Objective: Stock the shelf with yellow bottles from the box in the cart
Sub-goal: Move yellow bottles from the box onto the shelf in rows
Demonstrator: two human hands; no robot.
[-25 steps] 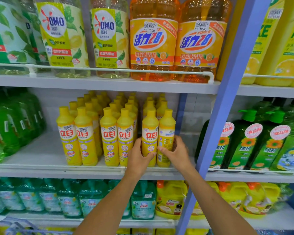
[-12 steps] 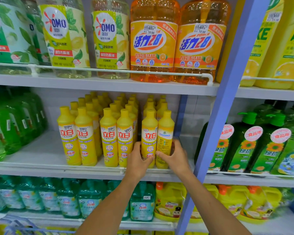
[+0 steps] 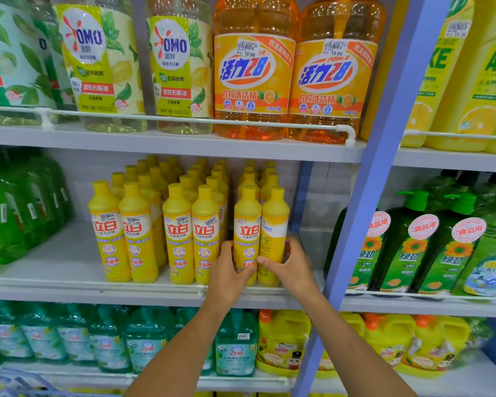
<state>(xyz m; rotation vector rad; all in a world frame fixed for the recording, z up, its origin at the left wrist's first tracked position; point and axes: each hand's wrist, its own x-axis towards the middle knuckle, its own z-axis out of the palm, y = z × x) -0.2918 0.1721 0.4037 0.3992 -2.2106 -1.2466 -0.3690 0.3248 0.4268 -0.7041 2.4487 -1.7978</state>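
Several yellow bottles stand in rows on the middle white shelf (image 3: 69, 262). At the front right of the group stand two of them side by side. My left hand (image 3: 229, 275) grips the left one (image 3: 246, 222), whose red-lettered label faces me. My right hand (image 3: 291, 267) holds the right one (image 3: 275, 222), which shows its back label; the thumb lies across its front and the fingers wrap round its right side. Both bottles stand upright on the shelf behind the front rail. The box and the cart are out of sight.
A blue upright post (image 3: 364, 224) stands just right of my right hand. Green bottles (image 3: 15, 216) fill the shelf's left end, green pump bottles (image 3: 430, 247) the bay to the right. Large orange bottles (image 3: 252, 70) sit above, teal and yellow jugs (image 3: 281, 345) below.
Both hands have stayed on the two front right bottles. The right bottle has turned slightly, and my right thumb has shifted across its front. The view has dipped a little.
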